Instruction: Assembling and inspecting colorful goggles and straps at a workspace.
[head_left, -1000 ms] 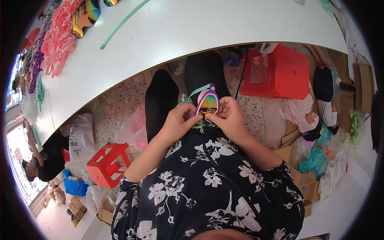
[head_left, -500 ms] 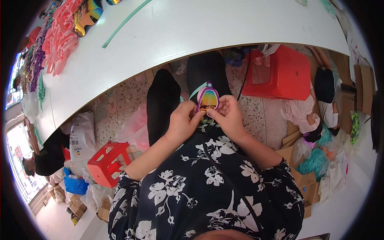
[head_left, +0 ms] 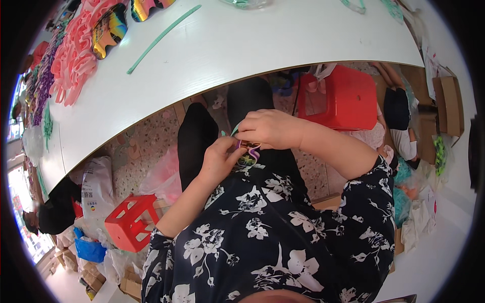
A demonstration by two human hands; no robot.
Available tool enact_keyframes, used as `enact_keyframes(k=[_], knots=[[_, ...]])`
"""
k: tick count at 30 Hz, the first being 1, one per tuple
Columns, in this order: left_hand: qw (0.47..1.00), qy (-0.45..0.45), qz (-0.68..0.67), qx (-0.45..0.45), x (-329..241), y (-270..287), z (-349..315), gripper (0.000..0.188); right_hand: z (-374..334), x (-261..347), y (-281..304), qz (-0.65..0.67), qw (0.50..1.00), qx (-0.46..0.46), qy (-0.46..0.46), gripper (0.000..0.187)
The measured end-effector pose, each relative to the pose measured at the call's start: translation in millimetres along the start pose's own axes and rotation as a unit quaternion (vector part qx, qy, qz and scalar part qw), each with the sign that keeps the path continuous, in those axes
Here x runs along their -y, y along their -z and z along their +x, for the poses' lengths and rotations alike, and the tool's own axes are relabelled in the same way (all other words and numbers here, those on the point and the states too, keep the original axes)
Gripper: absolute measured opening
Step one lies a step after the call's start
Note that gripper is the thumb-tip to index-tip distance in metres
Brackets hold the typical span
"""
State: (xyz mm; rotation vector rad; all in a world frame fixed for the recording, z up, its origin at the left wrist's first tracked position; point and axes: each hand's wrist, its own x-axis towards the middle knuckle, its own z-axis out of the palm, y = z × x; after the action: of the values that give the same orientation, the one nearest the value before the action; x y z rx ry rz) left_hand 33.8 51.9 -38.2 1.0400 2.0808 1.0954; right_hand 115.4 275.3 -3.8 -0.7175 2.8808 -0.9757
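Note:
Over my lap I hold a pair of sunglasses [head_left: 249,151] with a purple frame, a mirrored rainbow lens and mint-green arms. My left hand [head_left: 219,159] pinches them at one side between thumb and fingers. Bent across the far side, my right hand [head_left: 268,130] has its fingers closed at the frame, near a mint-green arm. Most of the sunglasses are hidden behind my fingers.
The white table [head_left: 217,45] curves in front. On it lie a mint-green strip [head_left: 162,40], mirrored lens pieces [head_left: 109,31] and a heap of pink frames [head_left: 81,55]. Red stools [head_left: 132,222] stand either side. At far right, people sit near boxes [head_left: 448,106].
My right hand has swung left and over the far side of the sunglasses. They have turned, and the lens is now mostly covered. The view has shifted slightly.

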Motion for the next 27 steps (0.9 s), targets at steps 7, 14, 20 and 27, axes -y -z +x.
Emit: enact_keyframes(k=[7,14,20,27], knots=[[0.947,-0.011,0.007,-0.321,-10.0,42.7,2.7,0.024,-11.0,30.0,-19.5,0.025,0.918,-0.328,-0.220,0.059],[0.954,0.084,-0.149,-0.246,-24.8,8.2,-3.5,0.022,0.7,81.6,-65.9,0.000,0.862,-0.380,-0.336,0.073],[0.968,0.047,-0.136,-0.204,-17.7,-4.4,22.0,0.021,-11.4,90.8,-67.0,0.025,0.861,-0.336,-0.380,0.084],[0.988,-0.079,-0.062,-0.116,-19.8,-6.5,24.4,0.017,-20.3,85.9,-59.3,0.018,0.851,-0.406,-0.332,0.065]])
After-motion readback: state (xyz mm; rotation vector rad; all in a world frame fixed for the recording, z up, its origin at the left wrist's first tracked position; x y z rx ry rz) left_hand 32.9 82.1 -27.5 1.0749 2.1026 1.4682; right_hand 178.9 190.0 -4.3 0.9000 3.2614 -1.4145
